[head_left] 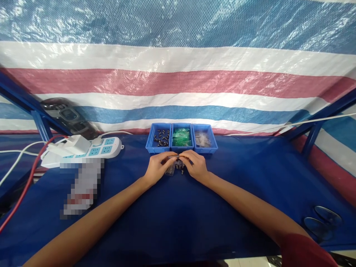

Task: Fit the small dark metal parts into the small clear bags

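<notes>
My left hand and my right hand meet in front of the blue bins, fingertips closed on a small thin piece that is too small to name. Beneath my fingers lie several small dark screws and a small clear plastic bag. Just behind stand three blue bins: the left bin holds dark screws, the middle bin green packets, the right bin clear bags with pale contents.
A white power strip with plugs and cables lies at the left, near a pixelated item. A black packaged item leans behind it. Eyeglasses rest at the right front. Blue frame bars stand at both sides.
</notes>
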Available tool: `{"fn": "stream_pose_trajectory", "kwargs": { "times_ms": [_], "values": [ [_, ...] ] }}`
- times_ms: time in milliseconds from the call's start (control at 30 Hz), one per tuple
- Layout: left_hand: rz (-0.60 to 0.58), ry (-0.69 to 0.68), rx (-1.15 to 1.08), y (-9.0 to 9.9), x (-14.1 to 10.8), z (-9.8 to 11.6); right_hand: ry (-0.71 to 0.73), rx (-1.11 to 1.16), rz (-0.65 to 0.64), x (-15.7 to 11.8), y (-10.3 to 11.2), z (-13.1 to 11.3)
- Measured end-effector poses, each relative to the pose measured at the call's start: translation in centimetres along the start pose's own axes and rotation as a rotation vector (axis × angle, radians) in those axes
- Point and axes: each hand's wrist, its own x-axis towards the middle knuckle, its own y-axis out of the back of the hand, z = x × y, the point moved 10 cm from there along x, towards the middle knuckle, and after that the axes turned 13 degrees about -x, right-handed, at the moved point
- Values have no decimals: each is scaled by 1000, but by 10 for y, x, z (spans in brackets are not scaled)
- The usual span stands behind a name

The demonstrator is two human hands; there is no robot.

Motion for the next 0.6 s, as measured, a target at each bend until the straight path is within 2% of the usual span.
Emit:
{"fn": "stream_pose_trajectory", "kwargs": {
  "times_ms": [100,333,467,600],
  "values": [
    [-1,16,2,-1,1,-1,-11,10,-27,-1,-3,1],
    [20,-43,-13,3,1,2,-7,0,-74,-2,-10,4],
    [2,-9,-32,1,0,-1,33,-34,-126,-3,-15,0],
    [-20,-2,-31,-1,-1,0,14,-49,-116,-1,-14,2]
  ]
}}
